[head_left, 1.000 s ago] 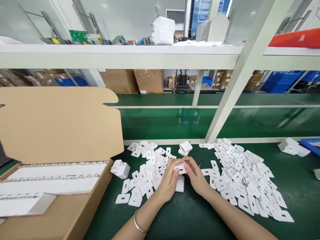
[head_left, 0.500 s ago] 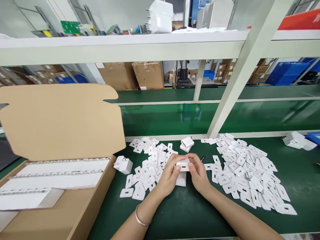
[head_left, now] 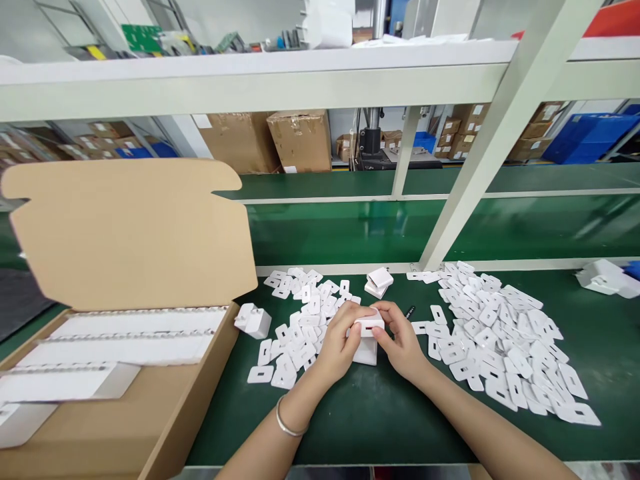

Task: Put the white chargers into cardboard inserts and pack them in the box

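Note:
Both hands are closed around a white charger housing (head_left: pixel 369 323), whose narrow end with a small dark reddish slot faces me. My left hand (head_left: pixel 342 341) grips its left side, thumb near the front edge. My right hand (head_left: pixel 399 343) holds the right side, with the thumb at the front right corner. Just below it, a second white block (head_left: pixel 366 351) rests on the green table, partly hidden by the hands. Flat white slotted plates (head_left: pixel 300 327) lie scattered left of the hands. A larger pile of similar plates (head_left: pixel 500 340) spreads to the right.
An open cardboard box (head_left: pixel 200 387) with white strips inside stands at left. Beside it sits a white plug adapter (head_left: pixel 253 321). Two stacked white pieces (head_left: pixel 379 282) lie behind the hands, and a black pen-like item (head_left: pixel 410 312) to their right. A slanted metal post (head_left: pixel 470 180) rises behind.
The view has tilted slightly down, so the scene sits a little higher and farther right. Both hands keep hold of the charger housing, with only small finger shifts.

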`<action>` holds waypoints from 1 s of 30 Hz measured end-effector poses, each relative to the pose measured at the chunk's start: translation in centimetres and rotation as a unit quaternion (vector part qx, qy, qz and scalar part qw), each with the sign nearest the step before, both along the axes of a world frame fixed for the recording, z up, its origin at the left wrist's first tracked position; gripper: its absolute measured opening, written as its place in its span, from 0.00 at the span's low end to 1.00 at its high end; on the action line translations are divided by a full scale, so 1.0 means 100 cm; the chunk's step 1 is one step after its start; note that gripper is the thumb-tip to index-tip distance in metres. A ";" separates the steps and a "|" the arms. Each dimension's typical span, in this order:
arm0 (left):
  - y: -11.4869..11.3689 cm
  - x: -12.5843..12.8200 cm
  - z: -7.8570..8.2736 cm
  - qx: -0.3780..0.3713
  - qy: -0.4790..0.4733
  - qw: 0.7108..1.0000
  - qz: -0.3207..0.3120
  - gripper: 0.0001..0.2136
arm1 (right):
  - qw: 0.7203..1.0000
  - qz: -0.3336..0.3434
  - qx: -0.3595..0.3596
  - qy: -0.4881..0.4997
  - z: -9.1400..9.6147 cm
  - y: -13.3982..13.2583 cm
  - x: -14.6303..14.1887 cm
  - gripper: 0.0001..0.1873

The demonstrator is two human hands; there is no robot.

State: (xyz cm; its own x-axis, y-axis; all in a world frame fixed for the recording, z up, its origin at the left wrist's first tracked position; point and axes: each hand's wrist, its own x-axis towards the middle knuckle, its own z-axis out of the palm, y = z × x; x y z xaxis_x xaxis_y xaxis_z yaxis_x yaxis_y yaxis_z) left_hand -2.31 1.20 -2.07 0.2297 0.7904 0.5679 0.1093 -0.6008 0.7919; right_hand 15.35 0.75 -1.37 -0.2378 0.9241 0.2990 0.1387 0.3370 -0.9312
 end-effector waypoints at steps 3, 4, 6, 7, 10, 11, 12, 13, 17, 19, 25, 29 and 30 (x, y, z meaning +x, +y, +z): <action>0.000 0.000 -0.001 0.007 0.017 1.000 -0.004 0.18 | 1.000 0.022 -0.003 0.020 0.001 0.003 0.001 0.21; 0.000 0.000 -0.002 0.005 0.029 1.000 -0.005 0.18 | 0.999 0.031 -0.009 0.029 0.001 0.005 0.001 0.20; 0.000 0.001 -0.004 -0.002 0.050 0.999 -0.011 0.19 | 0.998 0.038 -0.018 0.040 0.002 0.007 0.002 0.19; 0.000 0.001 -0.005 -0.007 0.057 0.998 -0.018 0.20 | 0.998 0.034 -0.020 0.043 0.001 0.008 0.003 0.18; -0.001 0.004 -0.006 -0.024 0.055 0.997 -0.040 0.19 | 0.999 0.014 -0.019 0.044 -0.001 0.008 0.003 0.19; -0.002 0.005 -0.006 -0.029 0.046 0.998 -0.041 0.19 | 0.999 0.009 -0.017 0.044 -0.002 0.008 0.003 0.20; -0.002 0.005 -0.006 -0.035 0.035 0.998 -0.041 0.18 | 0.999 0.005 -0.014 0.044 -0.003 0.007 0.002 0.20; -0.002 0.006 -0.005 -0.044 0.021 0.998 -0.039 0.17 | 0.999 0.001 -0.011 0.042 -0.003 0.007 0.002 0.20; -0.002 0.006 -0.004 -0.069 -0.015 0.996 -0.047 0.17 | 1.000 -0.005 0.004 0.022 -0.006 0.005 0.003 0.20; -0.001 0.005 -0.005 -0.081 -0.037 0.995 -0.053 0.18 | 1.000 -0.002 0.018 0.005 -0.006 0.005 0.004 0.19; 0.008 0.002 -0.012 -0.219 -0.180 0.955 -0.088 0.28 | 0.979 -0.032 0.174 -0.100 -0.008 0.007 0.005 0.23; 0.016 0.000 -0.008 -0.238 -0.168 0.952 -0.091 0.28 | 0.944 -0.049 0.290 -0.153 -0.008 0.013 0.008 0.26; 0.019 0.000 -0.004 -0.244 -0.164 0.949 -0.110 0.28 | 0.936 -0.052 0.308 -0.162 -0.008 0.015 0.010 0.26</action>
